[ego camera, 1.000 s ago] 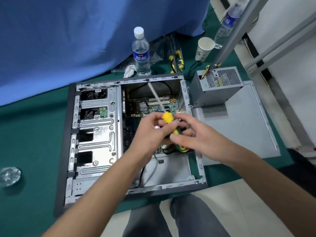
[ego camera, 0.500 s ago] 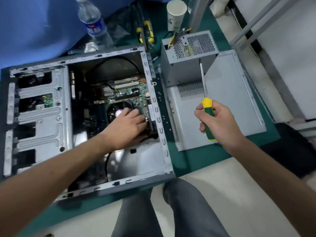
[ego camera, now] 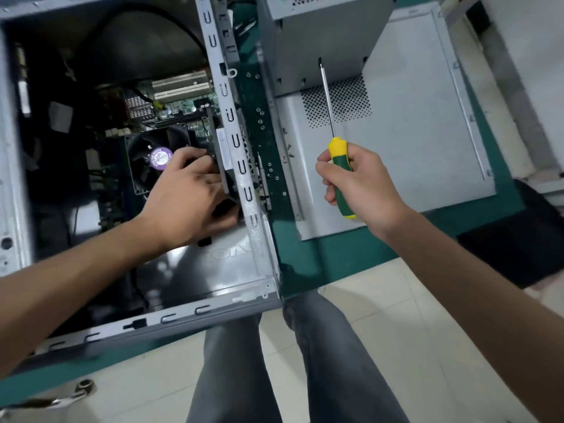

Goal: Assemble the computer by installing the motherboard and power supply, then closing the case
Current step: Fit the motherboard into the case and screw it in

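Note:
The open grey computer case (ego camera: 259, 239) lies on its side on the green table. Inside it sits the green motherboard (ego camera: 180, 108) with a black cooler fan (ego camera: 146, 166). My left hand (ego camera: 189, 196) reaches into the case beside the fan, its fingers curled against a dark part by the case's right wall; what they hold is hidden. My right hand (ego camera: 363, 190) grips a screwdriver (ego camera: 331, 117) with a green and yellow handle, shaft pointing up over the side panel (ego camera: 412, 166). The grey power supply (ego camera: 320, 41) stands on that panel, outside the case.
Several small screws (ego camera: 268, 172) lie on the green table surface (ego camera: 320, 264) between case and panel. The table's front edge runs just below the case. My legs and a tiled floor (ego camera: 381, 346) are beneath it. A metal tool (ego camera: 70, 392) lies on the floor at lower left.
One second ago both hands held the screwdriver over the case. Now my right hand holds it alone over the panel, and my left hand has gone down into the case. The view has moved closer.

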Tool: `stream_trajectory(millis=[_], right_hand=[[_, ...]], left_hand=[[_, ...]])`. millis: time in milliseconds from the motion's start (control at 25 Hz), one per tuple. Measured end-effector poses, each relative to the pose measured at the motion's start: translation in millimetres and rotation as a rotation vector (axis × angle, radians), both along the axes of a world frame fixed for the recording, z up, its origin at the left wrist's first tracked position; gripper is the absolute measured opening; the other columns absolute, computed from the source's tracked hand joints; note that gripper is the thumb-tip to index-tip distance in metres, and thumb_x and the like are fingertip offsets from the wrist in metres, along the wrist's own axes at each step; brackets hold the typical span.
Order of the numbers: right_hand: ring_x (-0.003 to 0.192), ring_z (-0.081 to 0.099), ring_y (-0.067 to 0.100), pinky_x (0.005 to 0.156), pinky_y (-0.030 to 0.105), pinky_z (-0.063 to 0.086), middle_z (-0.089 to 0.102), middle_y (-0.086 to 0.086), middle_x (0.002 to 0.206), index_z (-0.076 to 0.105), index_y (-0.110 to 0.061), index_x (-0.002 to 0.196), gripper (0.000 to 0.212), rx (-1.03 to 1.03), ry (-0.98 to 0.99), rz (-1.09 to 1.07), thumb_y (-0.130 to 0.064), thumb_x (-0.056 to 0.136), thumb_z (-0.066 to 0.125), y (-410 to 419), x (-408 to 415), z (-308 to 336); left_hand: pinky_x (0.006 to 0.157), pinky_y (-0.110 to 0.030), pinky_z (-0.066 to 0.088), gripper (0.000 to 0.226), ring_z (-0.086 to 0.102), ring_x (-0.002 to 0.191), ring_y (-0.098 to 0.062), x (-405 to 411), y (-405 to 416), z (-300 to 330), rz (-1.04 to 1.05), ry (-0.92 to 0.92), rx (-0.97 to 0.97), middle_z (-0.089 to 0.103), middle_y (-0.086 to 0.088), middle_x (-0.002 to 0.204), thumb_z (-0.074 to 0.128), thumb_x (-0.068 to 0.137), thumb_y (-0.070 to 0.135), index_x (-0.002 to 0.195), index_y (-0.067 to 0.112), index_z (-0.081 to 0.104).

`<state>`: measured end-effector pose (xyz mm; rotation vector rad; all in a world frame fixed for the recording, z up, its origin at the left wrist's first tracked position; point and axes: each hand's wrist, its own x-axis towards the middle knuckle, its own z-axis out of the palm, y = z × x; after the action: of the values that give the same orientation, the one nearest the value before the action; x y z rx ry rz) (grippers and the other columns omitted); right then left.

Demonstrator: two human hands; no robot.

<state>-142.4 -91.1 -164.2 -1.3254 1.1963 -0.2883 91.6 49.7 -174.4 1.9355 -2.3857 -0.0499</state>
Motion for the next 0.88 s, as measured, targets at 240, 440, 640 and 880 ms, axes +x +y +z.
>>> stream_trajectory(millis=[240, 440, 640, 880], right_hand=[[0.052, 0.057, 0.013, 0.055, 0.026, 0.051, 0.057, -0.002, 0.07, 0.063, -0.016, 0.091, 0.003, 0.018, -0.007, 0.031, -0.019, 0.091, 0.061, -6.0, 6.0, -10.2], [0.052, 0.056, 0.014, 0.053, 0.024, 0.049, 0.057, 0.001, 0.07, 0.063, -0.014, 0.091, 0.002, 0.047, -0.038, 0.052, -0.015, 0.091, 0.061, -9.3, 12.9, -20.8], [0.053, 0.056, 0.014, 0.054, 0.027, 0.05, 0.057, 0.003, 0.071, 0.063, -0.012, 0.093, 0.004, 0.056, -0.028, 0.067, -0.015, 0.091, 0.06, -13.1, 12.6, -31.7], [0.048, 0.057, 0.014, 0.05, 0.025, 0.047, 0.056, -0.003, 0.063, 0.062, -0.016, 0.085, 0.005, -0.017, 0.011, 0.067, -0.019, 0.088, 0.059, -6.9, 10.7, -47.2]], left_hand=[[0.097, -0.037, 0.032, 0.03, 0.059, 0.076, -0.031, 2.1, -0.1, -6.0, 0.038, 0.126, -0.096, 0.059, 0.003, 0.064, 0.054, 0.089, 0.04, 0.068, 0.02, 0.061], [0.097, -0.036, 0.03, 0.039, 0.06, 0.085, -0.034, 2.1, 2.3, -15.1, 0.098, 0.094, -0.201, 0.064, 0.001, 0.068, 0.051, 0.094, 0.036, 0.069, 0.014, 0.07], [0.097, -0.039, 0.032, 0.044, 0.053, 0.079, -0.031, 1.9, 2.5, -19.7, 0.068, 0.046, -0.251, 0.055, -0.002, 0.061, 0.04, 0.1, 0.028, 0.063, 0.012, 0.057], [0.096, -0.03, 0.027, 0.046, 0.029, 0.072, -0.016, 0.8, -2.9, -23.9, 0.042, 0.076, -0.304, 0.023, 0.005, 0.063, 0.033, 0.105, 0.026, 0.061, 0.013, 0.042]])
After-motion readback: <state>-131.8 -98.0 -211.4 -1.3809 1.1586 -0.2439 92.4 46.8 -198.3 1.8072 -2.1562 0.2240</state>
